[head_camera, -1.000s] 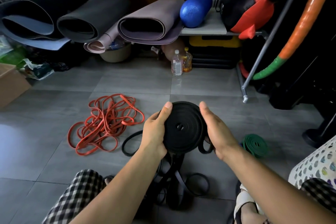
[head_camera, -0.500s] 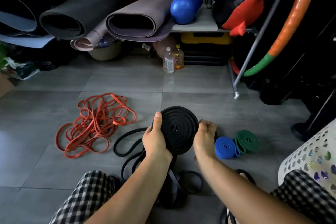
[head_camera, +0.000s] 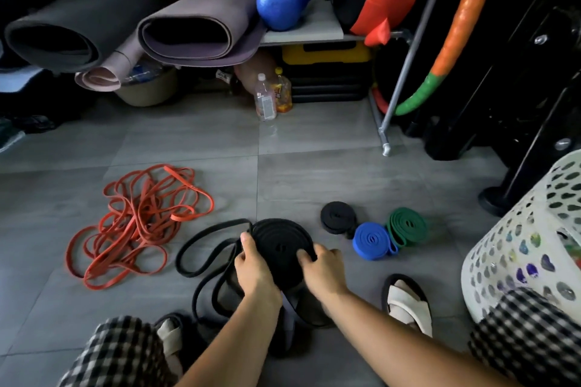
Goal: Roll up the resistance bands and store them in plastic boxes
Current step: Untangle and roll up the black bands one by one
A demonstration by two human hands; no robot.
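Left grip [head_camera: 254,264] clasps the near-left rim of the black coil [head_camera: 279,245], thumb up along the edge; right grip [head_camera: 323,270] curls over the right rim, fingertips pressed on the flat face. Both are grasping that one coil, held low between the knees, just above the floor [head_camera: 314,176].

The unrolled tail [head_camera: 201,248] leaves the coil at its upper left and lies in slack loops on the tiles. The winding looks well along but unfinished. To do it well, the call here is a firm pinch across the face so the turns cannot telescope, with the tail fed in flat and untwisted under light tension. The loops look crossed, so a snag is possible.

The band is broad, matte rubber, its layers showing as neat concentric ridges around a small centre hole. It is probably springy and may loosen if released.

To the right, three finished rolls sit on the floor: a small black roll [head_camera: 338,217], a blue roll [head_camera: 372,240] and a green roll [head_camera: 407,226], the last two touching. Well to the left, thin orange bands [head_camera: 138,223] lie in a loose tangle. At the far right stands a white perforated basket [head_camera: 518,245], hard plastic by the look, likely the storage.
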